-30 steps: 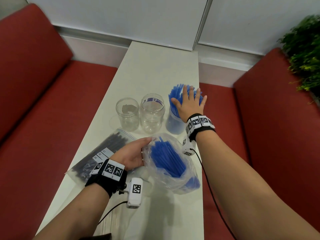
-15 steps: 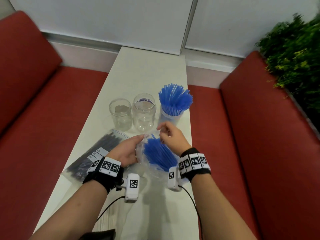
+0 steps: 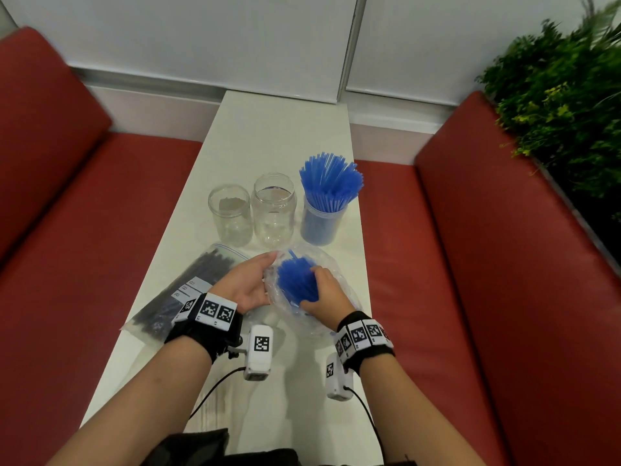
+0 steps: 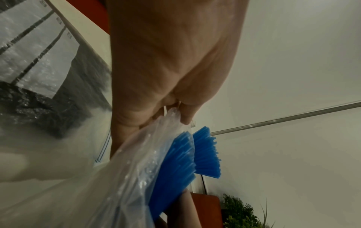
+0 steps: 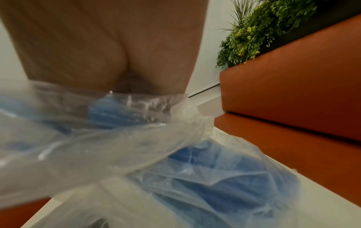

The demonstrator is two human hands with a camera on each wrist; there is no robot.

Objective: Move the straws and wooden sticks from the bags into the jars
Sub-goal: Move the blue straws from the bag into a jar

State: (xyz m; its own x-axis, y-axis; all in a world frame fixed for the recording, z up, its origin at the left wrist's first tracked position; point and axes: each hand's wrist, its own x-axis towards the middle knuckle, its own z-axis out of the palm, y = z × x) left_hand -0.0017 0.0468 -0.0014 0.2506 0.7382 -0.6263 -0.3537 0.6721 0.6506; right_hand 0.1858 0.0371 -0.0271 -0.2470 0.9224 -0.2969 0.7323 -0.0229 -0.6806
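A clear plastic bag (image 3: 322,326) of blue straws (image 3: 297,282) lies on the white table (image 3: 279,129) in front of me. My left hand (image 3: 250,285) pinches the bag's open rim (image 4: 173,113). My right hand (image 3: 324,297) is inside the bag's mouth, its fingers curled round a bundle of the blue straws (image 4: 175,166). Behind the bag stand two clear jars with no straws in them (image 3: 230,213) (image 3: 274,208) and a third jar (image 3: 321,223) packed with blue straws. A second bag (image 3: 188,290) of dark sticks lies to the left, partly under my left wrist.
Red bench seats (image 3: 84,230) (image 3: 470,264) run along both long sides of the narrow table. A green plant (image 3: 564,95) stands at the back right. A white wall (image 3: 201,38) closes off the table's far end.
My right hand left the straws in the filled jar, came back to the bag and reached in, now gripping a bundle. The left hand kept hold of the bag's rim.
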